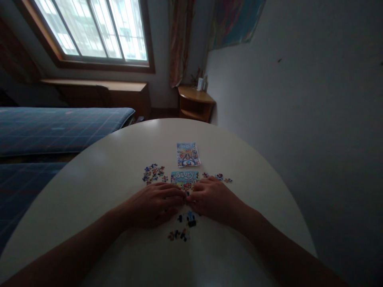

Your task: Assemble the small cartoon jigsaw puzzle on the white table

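A partly joined jigsaw puzzle (184, 175) with a blue lettered top lies mid-table, its lower part hidden by my hands. My left hand (157, 203) comes in from the left with its fingers stretched out flat, the fingertips touching the puzzle's lower edge. Opposite it, my right hand (214, 199) is closed in a pinch at a small puzzle piece (187, 194) between the two hands; the fingers partly cover it. Just below my hands lie a few puzzle pieces (190, 218), some seemingly joined. Nearer to me is another small row of pieces (178, 235).
A heap of loose pieces (153, 173) sits left of the puzzle, and several more pieces (220, 176) lie to its right. Behind stands a printed packet (188, 154) lying flat. The round white table (239, 159) borders a wall on the right and a plaid-covered bed (60, 127) on the left.
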`<state>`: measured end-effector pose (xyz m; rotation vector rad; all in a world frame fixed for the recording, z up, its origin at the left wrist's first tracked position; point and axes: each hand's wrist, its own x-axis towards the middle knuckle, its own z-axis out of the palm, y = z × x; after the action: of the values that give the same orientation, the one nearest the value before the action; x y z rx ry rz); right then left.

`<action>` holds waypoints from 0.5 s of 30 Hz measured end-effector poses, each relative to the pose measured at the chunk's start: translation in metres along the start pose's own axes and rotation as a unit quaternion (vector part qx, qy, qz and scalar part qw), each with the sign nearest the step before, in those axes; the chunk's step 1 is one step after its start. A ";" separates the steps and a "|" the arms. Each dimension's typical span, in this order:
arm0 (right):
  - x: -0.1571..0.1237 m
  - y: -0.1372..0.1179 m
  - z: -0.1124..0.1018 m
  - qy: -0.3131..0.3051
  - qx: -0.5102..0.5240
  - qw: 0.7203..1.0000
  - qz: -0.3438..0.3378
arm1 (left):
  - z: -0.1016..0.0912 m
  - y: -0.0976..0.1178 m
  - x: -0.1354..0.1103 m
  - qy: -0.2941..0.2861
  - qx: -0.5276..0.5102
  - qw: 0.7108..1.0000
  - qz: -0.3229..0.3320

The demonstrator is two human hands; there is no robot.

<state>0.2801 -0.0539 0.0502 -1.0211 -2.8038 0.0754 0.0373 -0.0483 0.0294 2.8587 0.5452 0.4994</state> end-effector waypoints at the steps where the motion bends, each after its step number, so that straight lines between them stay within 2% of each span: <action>1: -0.001 0.002 0.000 -0.004 0.000 1.000 -0.011 | 0.000 0.000 0.000 0.001 0.002 1.000 0.001; 7: -0.002 0.009 0.002 0.012 0.016 0.997 -0.077 | 0.001 -0.001 0.000 0.000 0.009 1.000 -0.006; 15: -0.002 0.000 -0.007 -0.022 0.029 0.998 -0.054 | 0.001 0.000 0.001 0.012 0.013 1.000 0.003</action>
<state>0.2834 -0.0551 0.0569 -0.8643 -2.8716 0.1682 0.0382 -0.0481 0.0287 2.8832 0.5514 0.5332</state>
